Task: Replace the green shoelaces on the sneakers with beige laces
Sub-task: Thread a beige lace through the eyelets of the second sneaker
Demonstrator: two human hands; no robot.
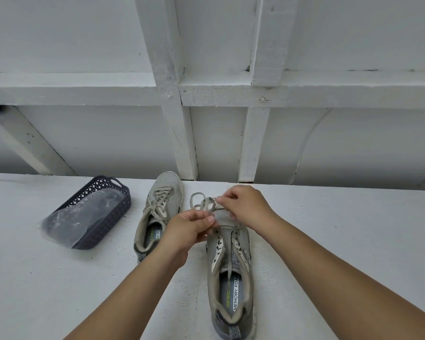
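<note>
Both my hands work the lace on the near sneaker.

My left hand (185,228) and right hand (243,204) each pinch the beige lace (204,204) in their fingers above the right sneaker (231,271) on the bench (329,241); the other sneaker (157,212) sits at ten o'clock, beside a dark basket (101,214).

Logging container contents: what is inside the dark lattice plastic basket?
The dark lattice plastic basket holds a crumpled clear plastic bag, spilling over its near end. Whatever lies within or beneath that bag cannot be made out.
</note>
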